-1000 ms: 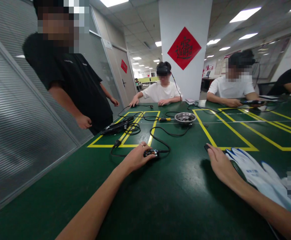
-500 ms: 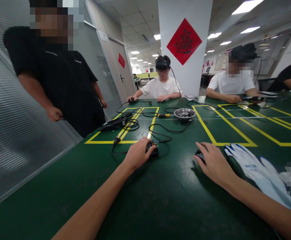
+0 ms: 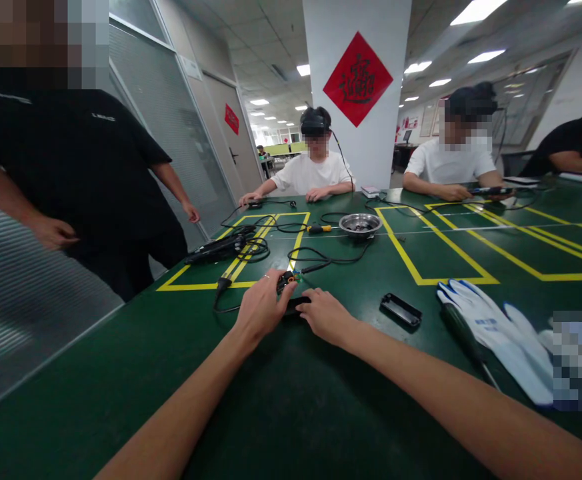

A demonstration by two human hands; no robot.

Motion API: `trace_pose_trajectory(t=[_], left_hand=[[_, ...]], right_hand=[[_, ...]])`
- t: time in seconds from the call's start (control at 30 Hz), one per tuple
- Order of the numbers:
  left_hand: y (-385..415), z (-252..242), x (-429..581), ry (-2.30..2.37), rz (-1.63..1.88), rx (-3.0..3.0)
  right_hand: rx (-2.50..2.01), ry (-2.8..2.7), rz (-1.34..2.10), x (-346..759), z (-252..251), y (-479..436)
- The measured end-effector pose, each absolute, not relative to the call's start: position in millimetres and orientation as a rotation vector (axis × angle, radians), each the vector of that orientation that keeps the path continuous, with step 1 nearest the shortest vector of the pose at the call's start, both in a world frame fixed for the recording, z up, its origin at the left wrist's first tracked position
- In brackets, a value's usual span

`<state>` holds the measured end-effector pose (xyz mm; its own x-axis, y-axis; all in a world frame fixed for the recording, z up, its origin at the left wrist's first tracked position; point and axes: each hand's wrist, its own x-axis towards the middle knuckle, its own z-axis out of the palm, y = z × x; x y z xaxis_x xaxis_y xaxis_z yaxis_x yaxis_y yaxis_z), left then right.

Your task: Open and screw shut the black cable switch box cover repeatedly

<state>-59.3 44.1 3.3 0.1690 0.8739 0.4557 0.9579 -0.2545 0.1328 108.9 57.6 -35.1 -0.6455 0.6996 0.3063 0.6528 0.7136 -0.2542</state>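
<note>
Circuit board (image 3: 289, 280) sits pinched in the left hand (image 3: 263, 301), between thumb and fingers, while the right hand (image 3: 328, 316) pinches the black case (image 3: 295, 305) just below it.

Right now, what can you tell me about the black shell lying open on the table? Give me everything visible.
The black shell is a shallow, oblong piece that looks like plastic, with a raised rim and a hollow, faintly shiny inside. It lies hollow side up, flat on the green table, its long sides slanting down to the right in the picture. It sits left of the white gloves and just short of the yellow tape, apart from both. Finer inner detail is too small to read.
</note>
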Motion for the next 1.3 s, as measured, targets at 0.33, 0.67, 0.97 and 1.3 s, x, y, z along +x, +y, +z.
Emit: trace_pose_trajectory(t=[0.33, 0.67, 0.97, 1.3], left_hand=[[36.7, 6.5, -51.1, -1.756, -0.689, -2.366], [-2.2, 12.0, -9.7, -1.453, -0.621, -2.759], [-25.4, 4.6, 14.3, -1.230, -0.363, -3.195], [-16.4, 9.8, 6.6, -1.119, -0.165, -3.176]], right_hand=[[-1.291, -2.349, 0.465, 229.5, -11.2, -36.3], [-1.155, -2.233, 0.051, 250.1, -19.8, -43.9], [-1.057, -2.410, -0.015, 249.8, -30.3, -37.7], [-1.192, -2.463, 0.093, 253.4, -33.8, -42.7]])
